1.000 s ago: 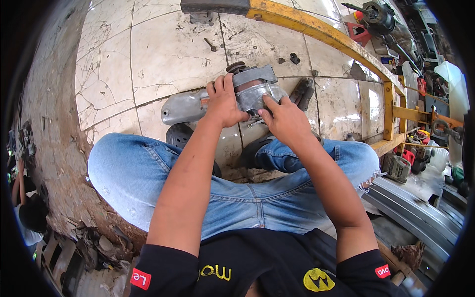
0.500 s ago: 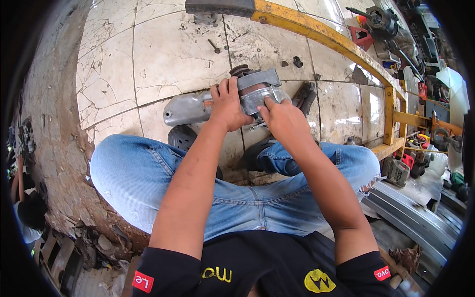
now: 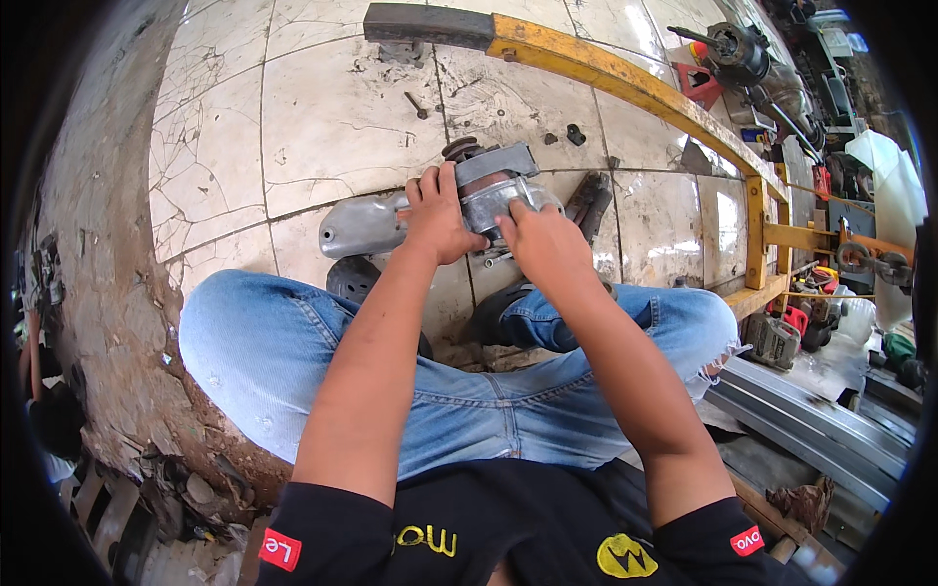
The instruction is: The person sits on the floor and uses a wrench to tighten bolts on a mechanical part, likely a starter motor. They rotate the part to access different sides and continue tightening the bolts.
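Observation:
Between my bent legs, on the tiled floor, stands a grey metal alternator point(image 3: 489, 207) with a brown band round its middle and a dark pulley on its far side. My left hand point(image 3: 436, 220) is wrapped against its left side, fingers over the edge and thumb low at the near side. On its near right face, my right hand point(image 3: 545, 242) presses thumb and fingertips to the casing; anything pinched there is hidden. Just left lies a rounded silver metal part point(image 3: 357, 225), partly behind my left wrist. A small metal rod point(image 3: 497, 260) shows below the alternator.
A dark oblong part point(image 3: 592, 200) lies right of the alternator. Farther off are a bolt point(image 3: 417, 104) and a small black piece point(image 3: 575, 135). A yellow steel frame point(image 3: 635, 83) crosses the far right. Long metal channels point(image 3: 801, 415) lie beside my right knee.
The view has shifted slightly, so the floor objects sit a little lower and farther left. Both hands stay on the alternator, with the right fingers moved slightly against its casing.

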`<state>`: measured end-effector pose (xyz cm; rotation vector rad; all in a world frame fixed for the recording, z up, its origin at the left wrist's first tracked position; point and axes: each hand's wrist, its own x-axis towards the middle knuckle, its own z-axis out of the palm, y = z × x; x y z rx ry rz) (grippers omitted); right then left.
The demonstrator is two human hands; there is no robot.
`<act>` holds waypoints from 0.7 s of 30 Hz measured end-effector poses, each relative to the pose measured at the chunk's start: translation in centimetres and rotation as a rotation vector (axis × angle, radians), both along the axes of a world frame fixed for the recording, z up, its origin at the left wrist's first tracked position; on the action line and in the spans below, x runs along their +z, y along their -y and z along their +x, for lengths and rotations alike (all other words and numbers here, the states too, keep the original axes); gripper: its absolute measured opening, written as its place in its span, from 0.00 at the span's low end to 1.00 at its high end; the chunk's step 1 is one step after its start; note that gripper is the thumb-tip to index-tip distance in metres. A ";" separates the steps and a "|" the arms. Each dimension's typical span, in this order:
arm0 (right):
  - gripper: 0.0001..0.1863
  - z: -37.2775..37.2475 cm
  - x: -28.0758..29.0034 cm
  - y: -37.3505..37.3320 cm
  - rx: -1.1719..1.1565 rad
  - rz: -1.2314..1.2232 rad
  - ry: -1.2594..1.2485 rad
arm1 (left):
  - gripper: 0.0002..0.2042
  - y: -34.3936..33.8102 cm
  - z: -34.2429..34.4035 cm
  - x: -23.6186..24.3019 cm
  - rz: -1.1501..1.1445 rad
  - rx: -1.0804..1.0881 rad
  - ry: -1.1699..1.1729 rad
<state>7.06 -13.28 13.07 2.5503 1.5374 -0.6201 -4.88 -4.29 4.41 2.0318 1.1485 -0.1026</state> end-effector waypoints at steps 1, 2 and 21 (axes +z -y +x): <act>0.22 -0.2 -0.1 0.5 0.016 0.004 0.008 | 0.64 0.1 -0.1 0.2 0.003 0.002 -0.004; 0.22 -0.3 -0.2 0.7 0.032 0.007 0.016 | 0.64 -0.1 -0.3 0.4 -0.010 0.009 0.011; 0.21 0.4 0.0 0.3 0.095 0.051 -0.002 | 0.64 -0.1 -0.2 -0.3 -0.011 0.020 0.017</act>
